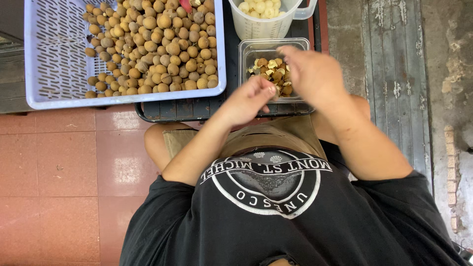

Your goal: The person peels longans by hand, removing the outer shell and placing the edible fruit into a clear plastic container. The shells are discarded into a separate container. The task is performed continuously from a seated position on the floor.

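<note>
My left hand (249, 101) is curled at the near edge of a clear plastic tub (256, 49) that holds brown longan shells and seeds (271, 71). Its fingertips are pinched together, and I cannot see anything between them. My right hand (310, 74) hovers blurred over the right side of that tub, its back towards me and its fingers hidden. A lilac plastic basket (49, 54) heaped with unpeeled brown longans (157, 44) stands to the left. A white measuring jug (266, 24) with pale peeled fruit (258, 6) is behind the tub.
Basket, tub and jug rest on a dark slatted crate (182, 108) in front of my knees. Red floor tiles (59, 167) lie to the left. Weathered grey boards (389, 59) and rough concrete (448, 74) are on the right.
</note>
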